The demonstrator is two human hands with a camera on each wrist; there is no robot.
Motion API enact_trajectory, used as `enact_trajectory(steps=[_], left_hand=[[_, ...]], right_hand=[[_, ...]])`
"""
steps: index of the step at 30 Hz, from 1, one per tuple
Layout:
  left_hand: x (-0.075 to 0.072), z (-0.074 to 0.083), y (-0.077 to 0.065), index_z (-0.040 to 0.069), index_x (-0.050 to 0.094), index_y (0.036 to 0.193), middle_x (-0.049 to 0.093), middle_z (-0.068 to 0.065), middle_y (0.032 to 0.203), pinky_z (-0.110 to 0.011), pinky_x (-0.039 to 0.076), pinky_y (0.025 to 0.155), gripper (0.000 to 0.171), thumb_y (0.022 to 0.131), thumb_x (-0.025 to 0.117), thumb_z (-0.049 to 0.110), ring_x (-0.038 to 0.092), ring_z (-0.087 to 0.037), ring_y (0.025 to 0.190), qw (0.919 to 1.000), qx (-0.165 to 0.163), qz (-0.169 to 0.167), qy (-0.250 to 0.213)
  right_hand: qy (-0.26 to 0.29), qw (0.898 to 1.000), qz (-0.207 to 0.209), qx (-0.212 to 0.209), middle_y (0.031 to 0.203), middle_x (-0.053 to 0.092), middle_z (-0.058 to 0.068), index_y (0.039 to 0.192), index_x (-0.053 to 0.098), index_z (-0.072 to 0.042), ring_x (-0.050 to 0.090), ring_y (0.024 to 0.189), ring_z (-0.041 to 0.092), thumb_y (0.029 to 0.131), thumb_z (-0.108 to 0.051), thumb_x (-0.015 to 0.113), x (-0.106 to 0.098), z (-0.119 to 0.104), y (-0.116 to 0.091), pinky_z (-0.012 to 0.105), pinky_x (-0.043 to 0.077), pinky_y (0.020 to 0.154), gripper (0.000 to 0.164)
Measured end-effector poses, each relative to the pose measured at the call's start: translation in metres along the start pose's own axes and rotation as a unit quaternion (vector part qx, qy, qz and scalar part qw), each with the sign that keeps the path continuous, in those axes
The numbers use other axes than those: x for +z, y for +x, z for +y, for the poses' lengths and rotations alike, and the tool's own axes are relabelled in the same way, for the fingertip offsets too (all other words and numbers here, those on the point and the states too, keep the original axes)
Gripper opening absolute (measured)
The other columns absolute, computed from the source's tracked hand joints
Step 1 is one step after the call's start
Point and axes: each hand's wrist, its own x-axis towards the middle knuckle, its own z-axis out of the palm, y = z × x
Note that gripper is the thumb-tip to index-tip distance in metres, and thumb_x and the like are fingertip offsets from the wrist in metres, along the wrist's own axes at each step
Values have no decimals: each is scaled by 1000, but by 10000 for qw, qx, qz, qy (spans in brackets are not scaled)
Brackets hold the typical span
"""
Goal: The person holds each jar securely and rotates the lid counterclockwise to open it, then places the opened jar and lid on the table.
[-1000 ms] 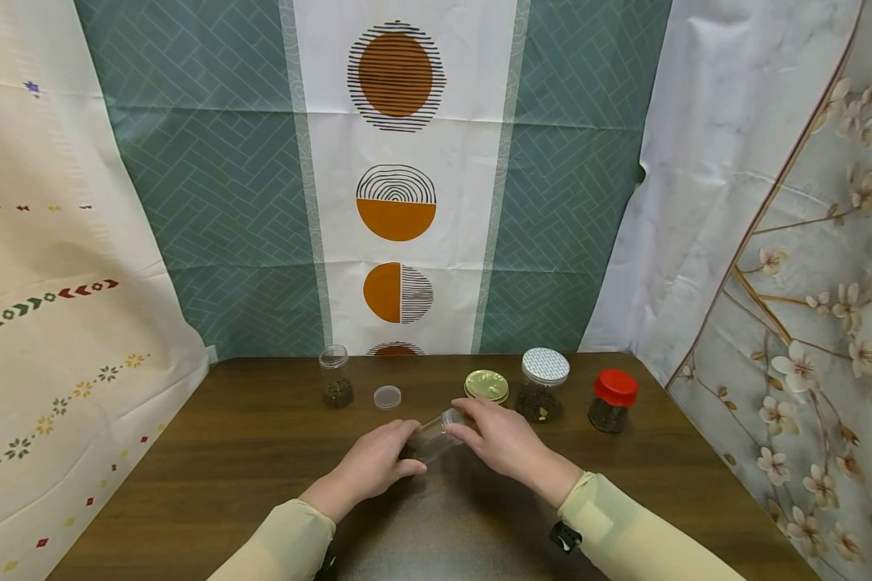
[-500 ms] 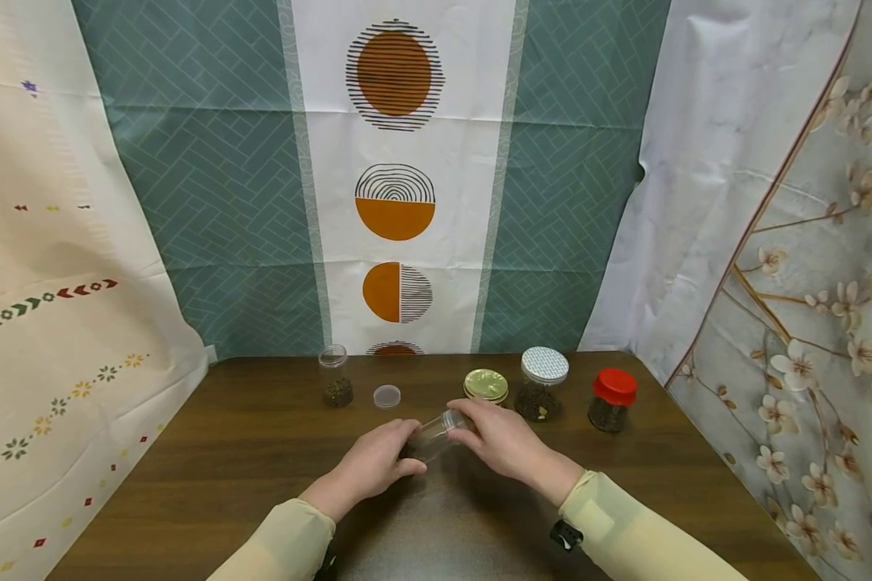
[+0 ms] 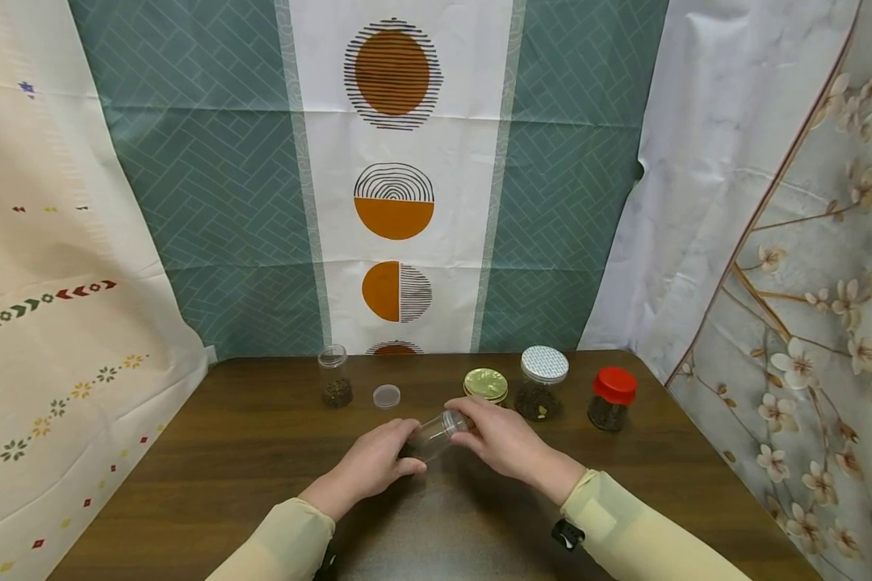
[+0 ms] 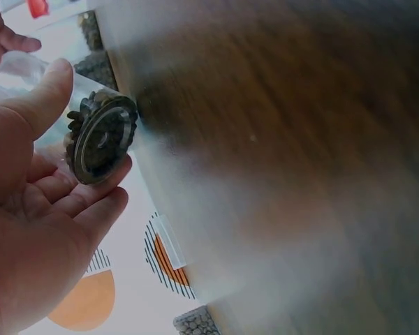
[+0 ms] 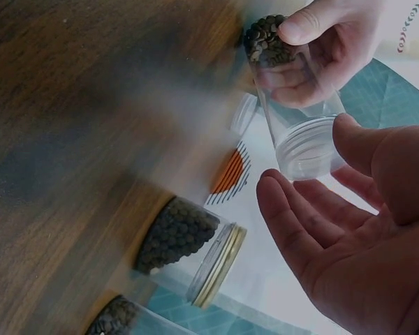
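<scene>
Both the left hand [image 3: 371,461] and the right hand [image 3: 506,442] are on the clear jar [image 3: 429,437], tilted between them: the left grips its lower, grain-filled end, the right holds the ringed upper end between thumb and fingers. Just beyond stands a gold-lidded jar [image 3: 486,386] on the bench [image 3: 247,468], a loose clear lid [image 3: 387,396] to its left.

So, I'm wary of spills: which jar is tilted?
The jar gripped by the left hand near its base and the right hand at its neck; the other four jars stand upright on the table.
</scene>
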Motion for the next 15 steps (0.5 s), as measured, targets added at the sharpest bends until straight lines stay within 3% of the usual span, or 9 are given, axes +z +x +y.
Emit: enact_trajectory(steps=[11,15], left_hand=[[0,0,0,7,66,131,68,-3,115,-53,57,91,48,95,89,28,67,-23,102,10000,-1,10,-30],[0,1,-1,6,65,132,68,-3,115,-53,57,92,48,96,89,27,67,-24,103,10000,-2,-10,-39]], right_hand=[[-45,9998,59,-190,136,69,6,143,65,-14,74,108,25,99,-13,86,0,1,-1,52,60,88,49],[47,10000,9,-35,143,65,8,148,61,-16,74,108,28,99,-19,87,0,0,0,55,60,88,56]])
